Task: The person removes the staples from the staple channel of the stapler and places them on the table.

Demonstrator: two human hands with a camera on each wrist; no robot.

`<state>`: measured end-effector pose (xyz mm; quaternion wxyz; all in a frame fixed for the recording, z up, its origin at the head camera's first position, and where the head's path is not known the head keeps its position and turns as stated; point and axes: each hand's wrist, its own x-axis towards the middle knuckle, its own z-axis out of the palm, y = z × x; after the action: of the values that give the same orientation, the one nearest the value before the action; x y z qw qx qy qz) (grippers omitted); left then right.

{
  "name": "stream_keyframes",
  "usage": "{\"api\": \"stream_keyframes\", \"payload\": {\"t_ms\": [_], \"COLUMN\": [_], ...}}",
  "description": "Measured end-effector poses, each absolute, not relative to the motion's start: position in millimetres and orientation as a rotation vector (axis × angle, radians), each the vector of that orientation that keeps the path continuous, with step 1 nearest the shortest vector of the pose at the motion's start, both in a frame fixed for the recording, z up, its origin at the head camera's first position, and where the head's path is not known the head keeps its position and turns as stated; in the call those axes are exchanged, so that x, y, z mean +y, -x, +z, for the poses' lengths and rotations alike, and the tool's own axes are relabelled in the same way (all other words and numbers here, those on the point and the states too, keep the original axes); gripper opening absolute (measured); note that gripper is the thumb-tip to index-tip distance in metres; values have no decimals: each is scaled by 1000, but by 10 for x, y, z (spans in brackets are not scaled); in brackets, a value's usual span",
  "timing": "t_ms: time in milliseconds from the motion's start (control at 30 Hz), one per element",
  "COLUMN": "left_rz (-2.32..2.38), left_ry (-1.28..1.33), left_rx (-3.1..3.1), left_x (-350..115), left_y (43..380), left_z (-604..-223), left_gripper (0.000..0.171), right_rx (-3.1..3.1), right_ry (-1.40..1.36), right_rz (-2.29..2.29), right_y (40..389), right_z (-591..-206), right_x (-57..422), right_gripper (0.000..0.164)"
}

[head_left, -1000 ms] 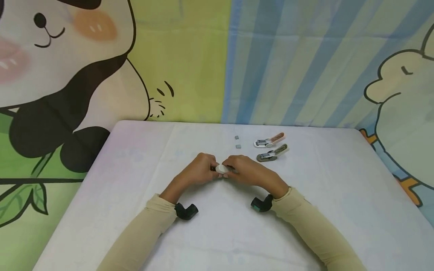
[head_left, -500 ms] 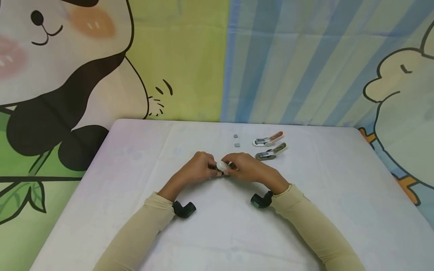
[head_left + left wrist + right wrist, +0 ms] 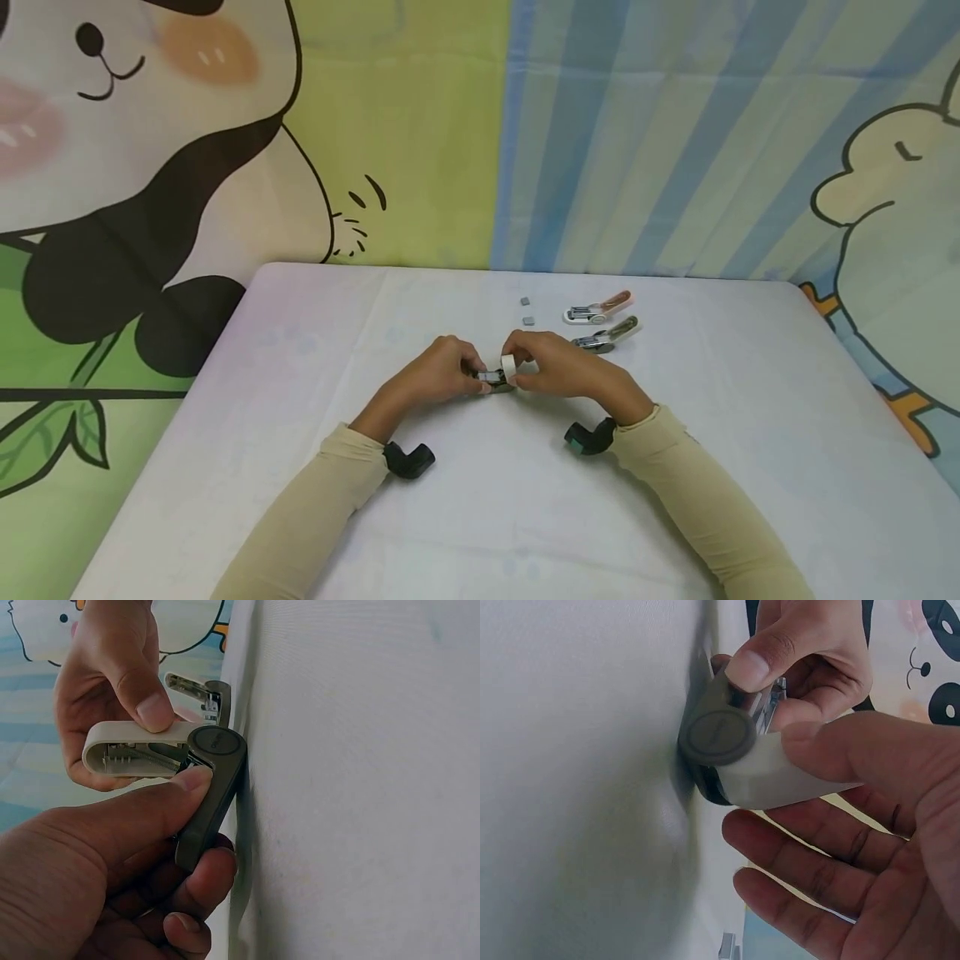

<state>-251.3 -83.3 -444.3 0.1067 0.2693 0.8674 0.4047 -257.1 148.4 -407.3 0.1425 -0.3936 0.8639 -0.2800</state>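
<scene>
A small stapler (image 3: 492,377) with a dark grey base and a white top arm is between my hands, near the table's middle. Its white arm (image 3: 142,733) stands swung well up from the base, and metal parts show inside. My left hand (image 3: 444,368) grips the dark base (image 3: 206,817), with the thumb at the hinge. My right hand (image 3: 558,364) pinches the white arm, its thumb pressed on it in the right wrist view. The round hinge cap (image 3: 720,736) faces the right wrist camera.
Beyond my right hand lie two more staplers, both swung open: a white and pink one (image 3: 596,311) and a grey-green one (image 3: 606,336). Two small grey staple blocks (image 3: 525,301) lie left of them. A white cloth (image 3: 487,517) covers the table. A cartoon curtain hangs behind.
The stapler's white arm has swung up and to the right with my right hand, baring the metal inside. My left hand has stayed nearly in place on the base.
</scene>
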Motion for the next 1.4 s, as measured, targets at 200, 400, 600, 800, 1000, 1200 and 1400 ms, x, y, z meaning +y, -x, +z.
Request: {"api": "stream_keyframes", "payload": {"t_ms": [200,400,600,800,1000,1200,1400], "left_rz": [1193,1189,1166,1183,1171,1117,1071], "left_ry": [-797,-779,-760,-774,-790,-832,-818], "left_rx": [2548,2552,2569,2551,2552,2573,2598], "left_x": [-817,-813,-840,-841,-824,-793,-778], "left_y": [2510,2498,2478,2467,2459,2429,2417], "left_z": [-4432,-4432,-4419,-4428,-4457,-4448,-4401], "left_gripper": [14,12,13,12,13,16,14], "right_rx": [2442,2461,2485,2521,2589,2738,2597], "right_ry": [1080,1006,999,974,1066,1206,1317], "right_rz": [-827,-713,-674,-554,-802,-1034,-1121], "right_y": [2634,2664,2658,2610,2585,2537,2458], "right_z": [-4112,-4153,-4156,-4062,-3992,-4016,-4046], "right_x": [1576,1622,1578,1564,1615,1538,1399], "right_gripper": [33,22,22,35,38,18,15]}}
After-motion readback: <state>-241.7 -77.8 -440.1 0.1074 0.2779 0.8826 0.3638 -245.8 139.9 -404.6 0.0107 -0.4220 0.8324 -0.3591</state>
